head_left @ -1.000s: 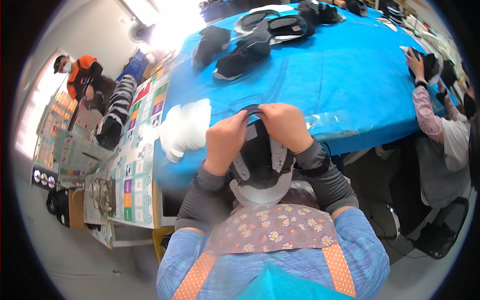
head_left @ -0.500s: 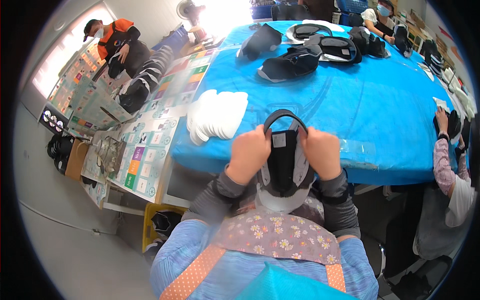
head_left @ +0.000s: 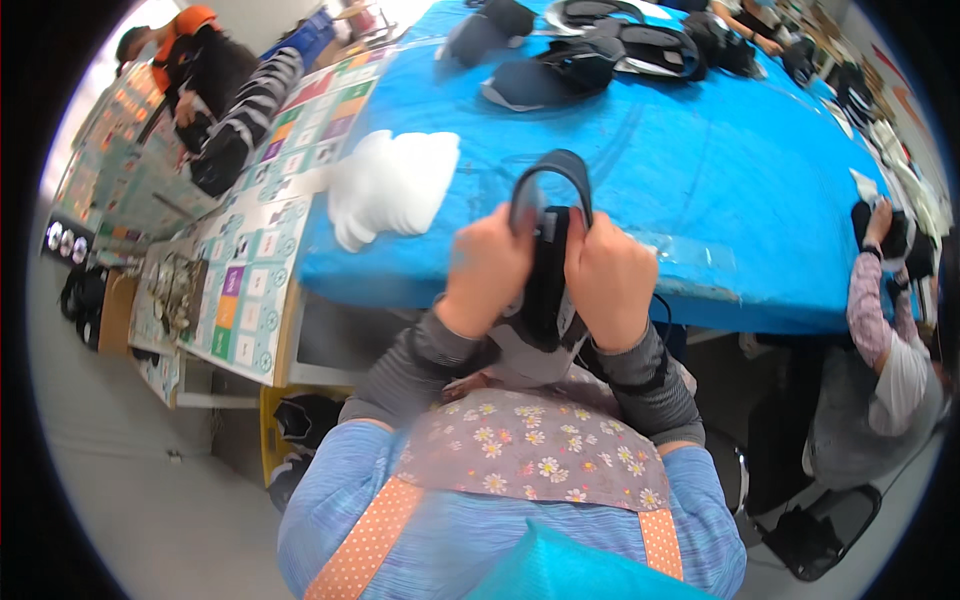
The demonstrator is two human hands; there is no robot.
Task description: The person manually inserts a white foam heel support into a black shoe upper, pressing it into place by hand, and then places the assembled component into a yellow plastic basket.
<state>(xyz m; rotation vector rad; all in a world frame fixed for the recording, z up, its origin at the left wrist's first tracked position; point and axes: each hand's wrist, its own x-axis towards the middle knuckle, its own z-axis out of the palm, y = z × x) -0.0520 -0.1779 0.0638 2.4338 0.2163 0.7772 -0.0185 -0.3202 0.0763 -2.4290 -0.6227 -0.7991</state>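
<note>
A black and grey shoe upper (head_left: 548, 275) is between my hands in front of my flowered apron, its padded collar arched upward in a loop and its pale end lower down. My left hand (head_left: 485, 268) grips the left side of the collar, fingers closed round it. On the other side my right hand (head_left: 612, 275) is clenched on the right edge. Motion blurs the collar, and my fists hide much of the sides. Beyond my left hand, a fanned stack of white flat pieces (head_left: 395, 185) lies on the blue-covered table (head_left: 680, 170).
Several more shoe uppers (head_left: 555, 75) lie on the table's far part. To the left stands a patterned table (head_left: 225, 315) with a row of uppers (head_left: 245, 115) and a person (head_left: 205, 75). A yellow crate (head_left: 268, 430) is below. Another person's sleeve (head_left: 868, 310) is at right.
The shoe upper's collar has narrowed as my hands have come closer together. The surroundings have shifted up and left in the picture.
</note>
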